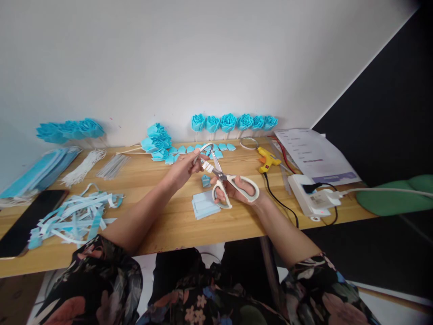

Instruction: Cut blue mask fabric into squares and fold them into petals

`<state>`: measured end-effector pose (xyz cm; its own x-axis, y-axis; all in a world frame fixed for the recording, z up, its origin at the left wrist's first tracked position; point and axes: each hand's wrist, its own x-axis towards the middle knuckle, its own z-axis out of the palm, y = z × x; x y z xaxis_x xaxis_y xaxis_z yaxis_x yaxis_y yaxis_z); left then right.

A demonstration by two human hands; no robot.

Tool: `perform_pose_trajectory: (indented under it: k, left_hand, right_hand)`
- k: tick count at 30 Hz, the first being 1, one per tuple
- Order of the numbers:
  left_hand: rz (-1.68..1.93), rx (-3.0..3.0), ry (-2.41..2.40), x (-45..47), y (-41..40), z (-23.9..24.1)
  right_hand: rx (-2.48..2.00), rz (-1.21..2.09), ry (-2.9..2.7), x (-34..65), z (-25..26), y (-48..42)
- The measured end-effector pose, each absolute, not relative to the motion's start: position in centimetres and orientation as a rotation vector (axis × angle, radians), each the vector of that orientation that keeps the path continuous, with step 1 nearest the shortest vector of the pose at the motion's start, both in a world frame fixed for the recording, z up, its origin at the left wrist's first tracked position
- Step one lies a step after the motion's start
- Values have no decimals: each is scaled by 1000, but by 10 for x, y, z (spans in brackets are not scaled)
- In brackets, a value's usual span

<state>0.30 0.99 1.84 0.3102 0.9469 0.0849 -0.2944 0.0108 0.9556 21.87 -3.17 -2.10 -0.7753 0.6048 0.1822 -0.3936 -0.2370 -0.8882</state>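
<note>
White-handled scissors, blue flowers, yellow glue gun, black floral sleeves

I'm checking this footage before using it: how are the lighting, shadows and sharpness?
Head view: soft light grading across the wall, shadows faint; head view: the black panel at right shows little detail; head view: the scissors in the right hand have clear outlines, but print on the paper is too soft to read.
</note>
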Motion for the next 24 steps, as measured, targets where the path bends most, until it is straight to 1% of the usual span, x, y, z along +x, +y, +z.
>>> perform_pose_trajectory:
  k: [7, 19, 24]
  left_hand:
    - [1009, 1132, 705, 5, 9, 12]
    - [791, 1344, 552, 4, 0, 13]
    - [838, 1320, 571, 7, -2, 16]
  right_hand:
    - [-237, 2060, -1426, 218, -20, -32]
    - [-224, 2038, -1475, 217, -23, -29]
    - [-233, 2031, -1474, 217, -21, -29]
